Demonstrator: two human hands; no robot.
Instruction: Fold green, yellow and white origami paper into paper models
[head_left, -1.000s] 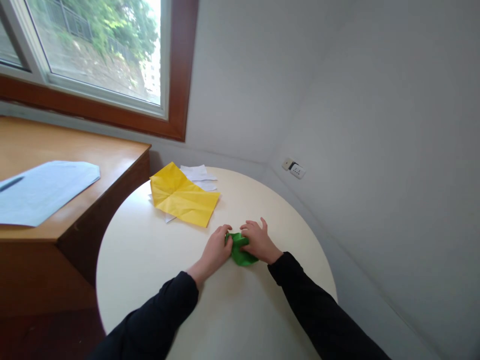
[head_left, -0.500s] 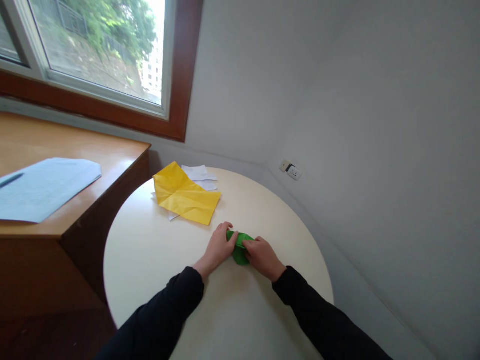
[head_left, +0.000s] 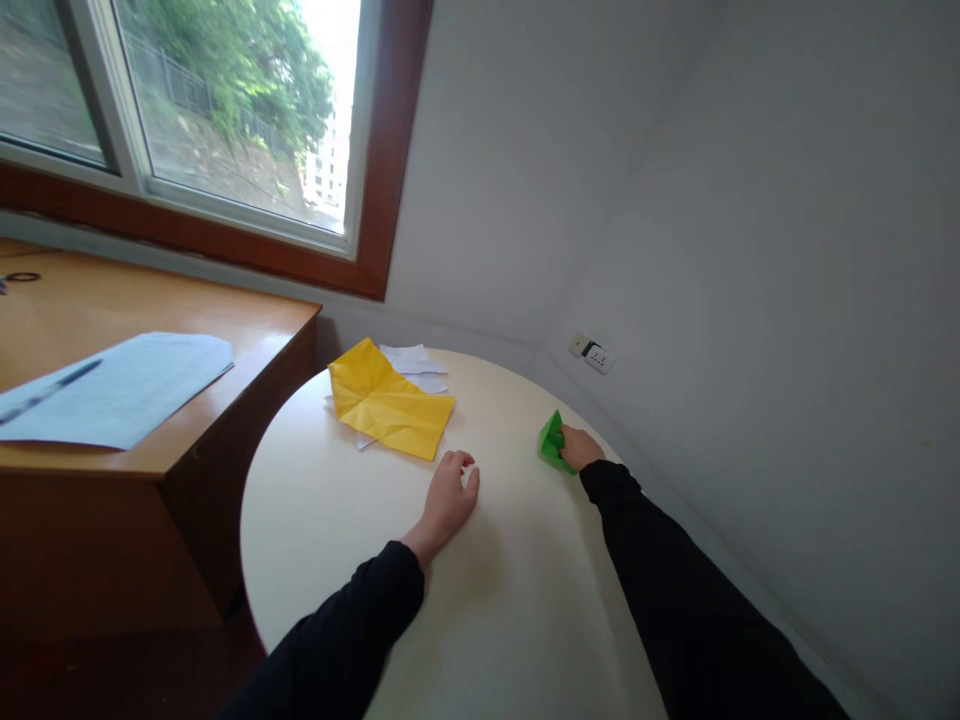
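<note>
At the right side of the round table, my right hand grips a piece of folded green paper. The paper has a pointed top and a spread lower edge, and my fingers hide part of it. My left hand rests over the middle of the table, holding nothing, with a gap between its thumb and curled fingers. Beyond it lies a creased sheet of yellow paper, the thing nearest to that hand, on top of several white paper pieces.
A round white table stands against the wall corner. To its left is a wooden desk bearing white sheets, a pen and what looks like scissors. A socket sits on the wall.
My right hand has carried the green paper to the right, away from the middle. My left hand has let go of it and stayed near the middle. The view has shifted slightly.
</note>
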